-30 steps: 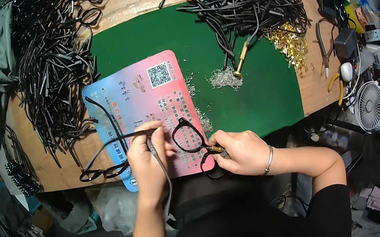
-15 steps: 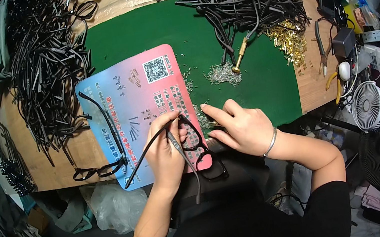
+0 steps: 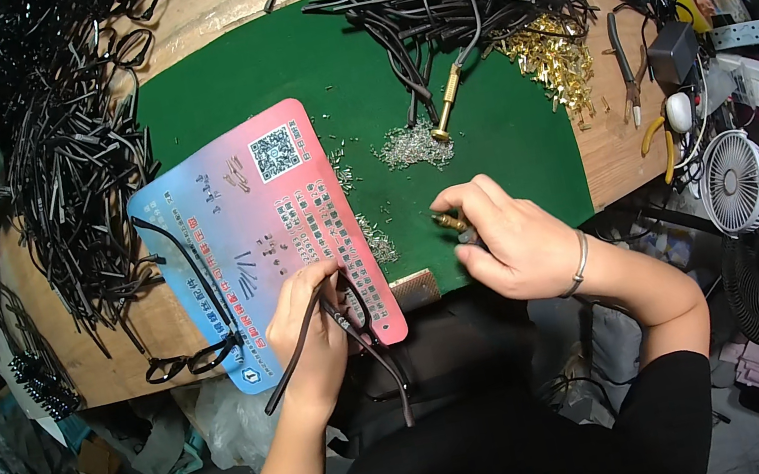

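Observation:
My left hand (image 3: 306,323) is closed on a pair of black eyeglasses (image 3: 376,349), over the near part of a pink and blue printed card. Their dark temple arms point down toward me; the front rim is partly hidden by my fingers. My right hand (image 3: 521,242), with a bangle on the wrist, is closed around a small brass-coloured tool (image 3: 448,222), mostly covered by the fingers. It hovers over the green mat's near edge, apart from the glasses. Loose small screws (image 3: 380,240) lie between the two hands, beside the card.
A second pair of glasses (image 3: 190,360) lies across the card (image 3: 180,201). A brass screwdriver (image 3: 448,103) rests by a silver screw pile (image 3: 414,146) on the green mat (image 3: 507,154). Black temple arms (image 3: 77,189) heap up left and back; gold parts (image 3: 552,64) and pliers (image 3: 652,138) sit right.
My right hand has drawn away from the screws and the glasses toward the right, and the brass tool now shows in it. My left hand still grips the glasses, tilted slightly differently.

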Action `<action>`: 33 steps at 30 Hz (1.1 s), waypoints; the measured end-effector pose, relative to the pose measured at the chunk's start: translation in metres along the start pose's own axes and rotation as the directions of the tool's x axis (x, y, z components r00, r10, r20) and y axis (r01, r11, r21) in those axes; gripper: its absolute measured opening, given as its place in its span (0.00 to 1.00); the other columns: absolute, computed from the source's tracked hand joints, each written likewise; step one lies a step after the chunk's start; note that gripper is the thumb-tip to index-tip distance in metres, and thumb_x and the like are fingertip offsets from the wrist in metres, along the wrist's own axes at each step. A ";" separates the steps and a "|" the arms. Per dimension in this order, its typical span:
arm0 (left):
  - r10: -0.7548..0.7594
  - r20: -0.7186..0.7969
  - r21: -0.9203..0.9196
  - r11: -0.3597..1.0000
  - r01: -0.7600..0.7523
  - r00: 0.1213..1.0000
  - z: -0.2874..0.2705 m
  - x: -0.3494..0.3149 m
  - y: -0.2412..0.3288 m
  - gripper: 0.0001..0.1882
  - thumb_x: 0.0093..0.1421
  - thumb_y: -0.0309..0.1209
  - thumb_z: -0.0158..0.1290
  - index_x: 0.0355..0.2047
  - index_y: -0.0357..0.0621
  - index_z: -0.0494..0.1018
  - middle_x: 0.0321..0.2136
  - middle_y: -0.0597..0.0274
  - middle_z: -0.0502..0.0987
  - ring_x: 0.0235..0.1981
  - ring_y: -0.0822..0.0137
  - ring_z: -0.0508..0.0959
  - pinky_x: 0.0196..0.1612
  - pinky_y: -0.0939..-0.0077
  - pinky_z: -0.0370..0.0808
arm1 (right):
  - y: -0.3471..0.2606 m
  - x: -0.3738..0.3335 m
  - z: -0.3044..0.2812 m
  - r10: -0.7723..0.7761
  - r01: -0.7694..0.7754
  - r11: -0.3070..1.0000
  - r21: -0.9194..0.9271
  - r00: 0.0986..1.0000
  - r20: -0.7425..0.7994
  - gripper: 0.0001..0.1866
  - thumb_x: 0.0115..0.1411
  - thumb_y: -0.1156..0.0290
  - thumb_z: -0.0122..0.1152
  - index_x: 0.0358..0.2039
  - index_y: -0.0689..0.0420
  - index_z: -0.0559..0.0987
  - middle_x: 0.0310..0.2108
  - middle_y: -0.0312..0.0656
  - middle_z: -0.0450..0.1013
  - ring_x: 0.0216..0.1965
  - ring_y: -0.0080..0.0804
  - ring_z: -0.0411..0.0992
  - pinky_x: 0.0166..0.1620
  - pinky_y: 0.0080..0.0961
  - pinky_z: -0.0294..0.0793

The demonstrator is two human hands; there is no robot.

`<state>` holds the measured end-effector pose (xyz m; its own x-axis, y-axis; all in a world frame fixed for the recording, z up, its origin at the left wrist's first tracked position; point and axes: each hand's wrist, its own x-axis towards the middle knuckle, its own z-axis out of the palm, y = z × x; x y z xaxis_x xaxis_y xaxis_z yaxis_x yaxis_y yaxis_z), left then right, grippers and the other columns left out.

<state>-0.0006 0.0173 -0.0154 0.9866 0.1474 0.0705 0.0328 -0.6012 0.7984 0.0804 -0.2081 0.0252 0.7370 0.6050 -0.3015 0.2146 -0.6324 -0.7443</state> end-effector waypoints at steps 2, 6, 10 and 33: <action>-0.042 -0.016 -0.111 0.993 0.040 0.999 0.004 -0.003 -0.002 0.11 0.53 0.14 0.49 0.35 0.39 0.72 0.28 0.57 0.75 0.20 0.70 0.75 0.23 0.79 0.73 | -0.001 0.000 0.001 -0.106 0.098 0.983 -0.156 0.994 -0.040 0.22 0.52 0.73 0.57 0.48 0.57 0.67 0.33 0.46 0.63 0.29 0.42 0.71 0.31 0.32 0.73; -0.017 -0.055 -0.156 0.988 0.008 0.998 0.007 -0.003 -0.002 0.12 0.52 0.12 0.48 0.35 0.38 0.72 0.31 0.55 0.75 0.21 0.72 0.76 0.24 0.80 0.75 | -0.007 0.013 0.019 -0.247 0.176 0.885 -0.430 0.962 -0.113 0.22 0.50 0.73 0.59 0.48 0.53 0.72 0.32 0.42 0.64 0.25 0.34 0.71 0.24 0.26 0.73; 0.006 -0.033 -0.126 0.992 -0.010 0.999 0.007 -0.003 -0.005 0.13 0.52 0.11 0.47 0.36 0.38 0.72 0.31 0.56 0.74 0.22 0.72 0.76 0.24 0.81 0.76 | -0.008 0.011 0.024 -0.300 0.224 0.857 -0.465 0.949 -0.095 0.23 0.46 0.74 0.60 0.46 0.52 0.74 0.30 0.41 0.65 0.24 0.32 0.70 0.23 0.24 0.72; -0.054 0.156 -0.272 0.958 0.096 0.986 -0.002 0.008 -0.003 0.07 0.59 0.16 0.47 0.38 0.33 0.71 0.29 0.59 0.71 0.22 0.74 0.75 0.26 0.83 0.74 | -0.012 0.016 0.025 -0.216 0.166 0.875 -0.455 0.975 -0.059 0.24 0.49 0.73 0.57 0.49 0.47 0.73 0.28 0.40 0.63 0.21 0.31 0.68 0.22 0.25 0.72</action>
<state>0.0072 0.0219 -0.0158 0.9962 0.0558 -0.0672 0.0825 -0.3484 0.9337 0.0738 -0.1786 0.0148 0.7099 0.6975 -0.0976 0.6020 -0.6729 -0.4298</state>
